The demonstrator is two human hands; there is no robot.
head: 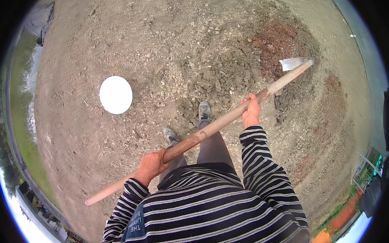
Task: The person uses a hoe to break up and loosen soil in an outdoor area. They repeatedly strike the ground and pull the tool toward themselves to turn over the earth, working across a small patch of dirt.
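Observation:
My left hand [152, 164] grips the long wooden handle [220, 120] of a hoe near its rear end, which sticks out beyond the hand at lower left. Farther up the handle, my right hand [252, 110] is wrapped around it. The handle runs slantwise in front of my body, and its metal blade [291, 63] is at the upper right, over or against a reddish-brown patch of material [277, 43]. Whether the blade touches the ground cannot be told. Loose, cloddy soil [228, 67] lies in front of my shoes, left of the blade.
A white round object [115, 95] lies on the soil at left. Fainter reddish patches [333, 94] are at right. Grass [30, 120] borders the dirt at far left, and a grey surface [355, 35] at far right. A metal frame [365, 168] stands at lower right.

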